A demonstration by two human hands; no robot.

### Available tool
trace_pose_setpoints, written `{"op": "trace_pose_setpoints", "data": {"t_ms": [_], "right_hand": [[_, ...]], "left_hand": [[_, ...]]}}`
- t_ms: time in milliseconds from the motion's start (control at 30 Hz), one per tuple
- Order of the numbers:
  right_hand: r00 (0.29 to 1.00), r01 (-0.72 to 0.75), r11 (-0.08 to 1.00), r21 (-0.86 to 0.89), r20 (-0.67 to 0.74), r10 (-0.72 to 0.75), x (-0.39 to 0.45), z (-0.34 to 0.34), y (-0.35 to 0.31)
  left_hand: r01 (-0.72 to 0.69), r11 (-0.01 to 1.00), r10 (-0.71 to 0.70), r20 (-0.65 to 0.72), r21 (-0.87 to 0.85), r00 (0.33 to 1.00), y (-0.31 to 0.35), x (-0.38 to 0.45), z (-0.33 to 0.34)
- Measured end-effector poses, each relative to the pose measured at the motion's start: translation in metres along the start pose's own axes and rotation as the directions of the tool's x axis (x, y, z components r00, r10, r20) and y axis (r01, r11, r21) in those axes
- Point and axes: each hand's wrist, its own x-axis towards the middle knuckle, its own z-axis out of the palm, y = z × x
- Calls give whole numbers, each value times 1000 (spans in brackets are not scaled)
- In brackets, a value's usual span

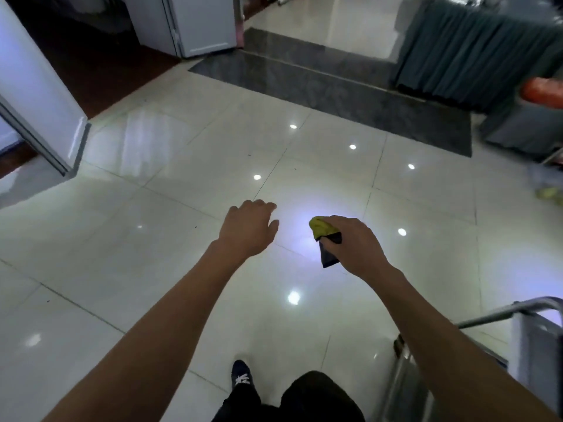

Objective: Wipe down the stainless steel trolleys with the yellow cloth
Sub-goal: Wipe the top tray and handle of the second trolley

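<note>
My right hand (355, 243) grips the yellow cloth (322, 228), bunched up, with a dark corner of it hanging below the fist. My left hand (248, 228) is held out over the floor beside it, fingers relaxed and holding nothing. Both arms reach forward over pale glossy tiles. A stainless steel trolley (518, 312) shows at the lower right edge, its rail and frame partly cut off by the frame and behind my right forearm. Neither hand touches it.
A dark stone step (320, 83) crosses the floor ahead. A table with a grey-green skirt (475, 53) stands at the upper right. White door panels (39, 95) are at the left. My foot (240, 376) is on the tiles below.
</note>
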Motion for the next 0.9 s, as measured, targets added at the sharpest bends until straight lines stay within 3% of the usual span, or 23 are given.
{"op": "trace_pose_setpoints", "data": {"t_ms": [233, 533, 733, 900], "right_hand": [[966, -194, 979, 69, -161, 203, 66, -57, 93], [891, -330, 936, 122, -287, 351, 135, -150, 250], [807, -387, 915, 119, -436, 398, 159, -210, 323], [736, -493, 851, 180, -436, 518, 170, -239, 390]], "left_hand": [[-215, 977, 213, 116, 3, 970, 74, 152, 12], [-416, 909, 407, 171, 22, 897, 233, 335, 25], [-521, 853, 515, 181, -15, 838, 330, 416, 30], [-614, 787, 610, 230, -62, 759, 406, 480, 53]]}}
